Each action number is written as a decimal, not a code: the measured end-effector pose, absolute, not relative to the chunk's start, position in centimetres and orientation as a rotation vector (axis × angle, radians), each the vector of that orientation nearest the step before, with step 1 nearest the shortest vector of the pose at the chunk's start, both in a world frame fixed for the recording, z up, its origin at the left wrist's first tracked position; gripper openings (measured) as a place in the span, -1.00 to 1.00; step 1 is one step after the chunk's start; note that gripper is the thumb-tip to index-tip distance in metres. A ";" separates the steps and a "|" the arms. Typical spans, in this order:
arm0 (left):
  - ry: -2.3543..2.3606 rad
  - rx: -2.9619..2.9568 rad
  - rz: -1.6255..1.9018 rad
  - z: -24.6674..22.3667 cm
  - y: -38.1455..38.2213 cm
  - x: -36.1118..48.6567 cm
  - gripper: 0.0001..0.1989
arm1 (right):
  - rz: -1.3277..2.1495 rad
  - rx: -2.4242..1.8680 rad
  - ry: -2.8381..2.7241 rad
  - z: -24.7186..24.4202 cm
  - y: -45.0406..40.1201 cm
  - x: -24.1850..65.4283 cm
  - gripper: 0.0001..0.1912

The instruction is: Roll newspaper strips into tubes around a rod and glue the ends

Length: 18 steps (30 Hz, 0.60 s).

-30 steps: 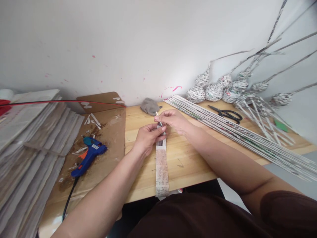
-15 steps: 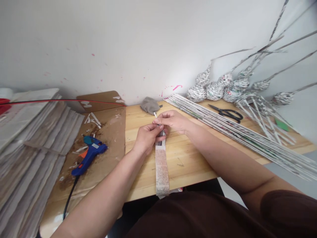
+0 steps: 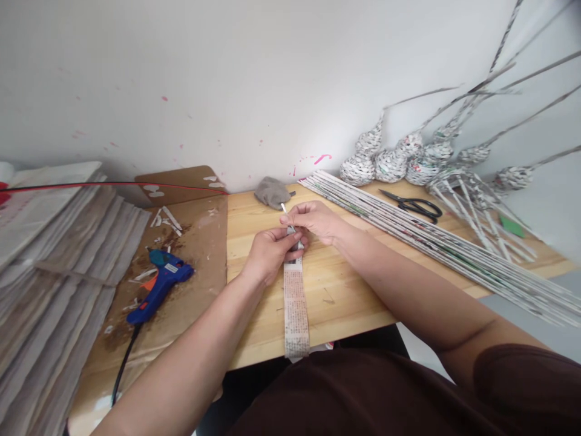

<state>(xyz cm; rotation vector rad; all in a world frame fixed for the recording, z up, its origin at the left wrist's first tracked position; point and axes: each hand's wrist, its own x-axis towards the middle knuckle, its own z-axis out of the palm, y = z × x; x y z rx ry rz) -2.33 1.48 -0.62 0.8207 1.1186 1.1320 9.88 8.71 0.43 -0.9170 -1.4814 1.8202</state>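
A long newspaper strip [image 3: 296, 309] runs from my hands down over the table's front edge. My left hand [image 3: 276, 251] pinches its upper end between thumb and fingers. Close against it, my right hand [image 3: 313, 219] grips the narrow rolled end of the strip, whose white tip [image 3: 284, 208] pokes out beyond the fingertips. The fingers hide most of the rolled part. Just behind the hands, a grey cloth [image 3: 271, 192] lies crumpled on the wooden table [image 3: 354, 290].
On the left are a stack of newspaper [image 3: 68, 278] and a blue glue gun [image 3: 158, 284] on stained cardboard [image 3: 200, 254]. To the right lie rolled paper sticks [image 3: 408, 236], black scissors [image 3: 415, 204] and several woven paper gourds [image 3: 390, 165] by the wall.
The whole view has shifted slightly. Both hands stay together on the strip in nearly the same pose, with only small finger movement.
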 end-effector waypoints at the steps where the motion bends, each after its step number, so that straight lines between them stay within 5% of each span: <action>1: 1.111 0.821 1.126 -0.6 1.5 -2.3 -0.78 | 1.817 -0.928 -1.483 0.5 8.7 9.9 -0.61; 18: 1.094 0.511 1.320 -0.1 3.6 -5.5 -0.90 | 1.583 -1.032 -1.739 0.0 9.1 9.8 -0.71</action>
